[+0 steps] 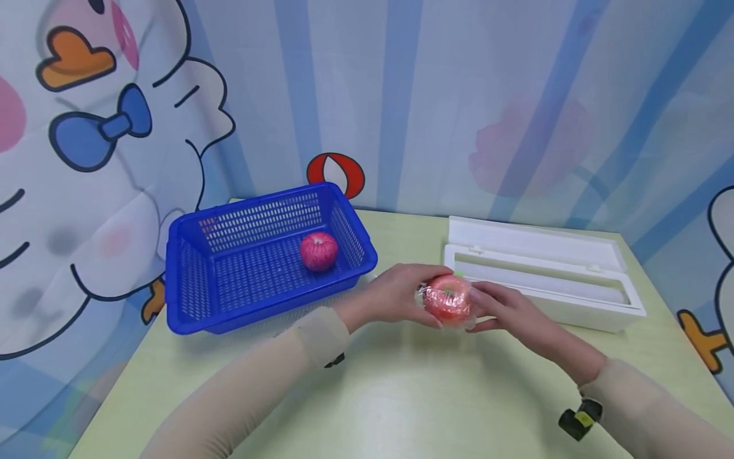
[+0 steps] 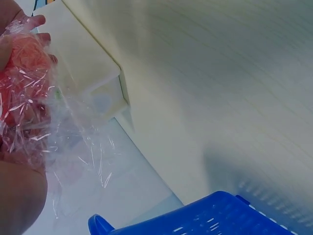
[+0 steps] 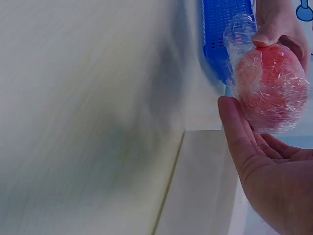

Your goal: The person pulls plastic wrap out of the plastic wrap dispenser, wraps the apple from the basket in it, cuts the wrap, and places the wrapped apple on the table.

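Filling the far side, the printed curtain [image 1: 436, 95] hangs behind everything, its figures cut off at both flanks. Below it, the pale table [image 1: 390, 408]; make that our clock, far side at twelve. Big blue basket [image 1: 192, 274] at ten o'clock! Long white box [image 1: 585, 315] at two, lid tipped back, near-left corner lost behind a hand; a pale roll [image 1: 550, 283] lies inside, only partly showing. Beige sleeves come in from eight and four, both cut off.

And the hands! The left hand [image 1: 395, 293] grips the wrapped apple [image 1: 449, 298], just off centre towards one o'clock; its thumb shows, the other fingers mostly tucked out of sight. From three o'clock the right hand [image 1: 518, 315] meets it, fingers fairly straight, tips at the clear film [image 2: 83, 137]; how firmly they press, I can't tell. That film spills loose, its edges hard to follow. Another apple [image 1: 318, 251], unwrapped, sits in the basket towards its three o'clock end. Small dark devices ride the wrists: the right one [image 1: 580, 417] shows, the left one [image 1: 334, 361] is mostly hidden.
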Tool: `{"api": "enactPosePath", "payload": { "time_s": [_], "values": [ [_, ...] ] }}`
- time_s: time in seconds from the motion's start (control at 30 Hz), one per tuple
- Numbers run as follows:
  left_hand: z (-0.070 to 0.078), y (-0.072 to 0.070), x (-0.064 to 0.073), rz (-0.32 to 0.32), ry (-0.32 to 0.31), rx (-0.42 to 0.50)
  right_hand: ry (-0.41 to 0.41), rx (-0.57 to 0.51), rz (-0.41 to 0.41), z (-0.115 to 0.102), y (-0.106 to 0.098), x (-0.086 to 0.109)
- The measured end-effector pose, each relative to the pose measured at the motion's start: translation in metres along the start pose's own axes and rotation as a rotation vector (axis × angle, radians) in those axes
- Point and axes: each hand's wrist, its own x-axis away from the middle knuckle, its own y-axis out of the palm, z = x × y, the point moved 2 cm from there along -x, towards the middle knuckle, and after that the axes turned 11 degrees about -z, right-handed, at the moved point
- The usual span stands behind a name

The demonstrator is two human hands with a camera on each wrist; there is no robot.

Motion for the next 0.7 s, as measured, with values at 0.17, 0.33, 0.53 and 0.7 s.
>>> {"api": "enactPosePath", "payload": {
  "time_s": [0.17,0.33,0.53,0.7],
  "values": [
    [0.003,0.004,-0.003,0.009,0.003,-0.043,0.024,-0.076,-0.005,0.004,0.001,-0.004],
    [0.004,0.007,-0.006,0.011,-0.014,-0.051,0.035,-0.096,0.012,0.008,0.0,-0.005],
    [0.011,0.002,0.004,0.072,-0.048,-0.05,0.032,-0.109,0.037,0.01,-0.003,-0.004],
    [0.021,0.003,0.018,0.15,-0.013,-0.058,0.017,-0.121,0.074,0.011,-0.007,-0.002]
  ]
}}
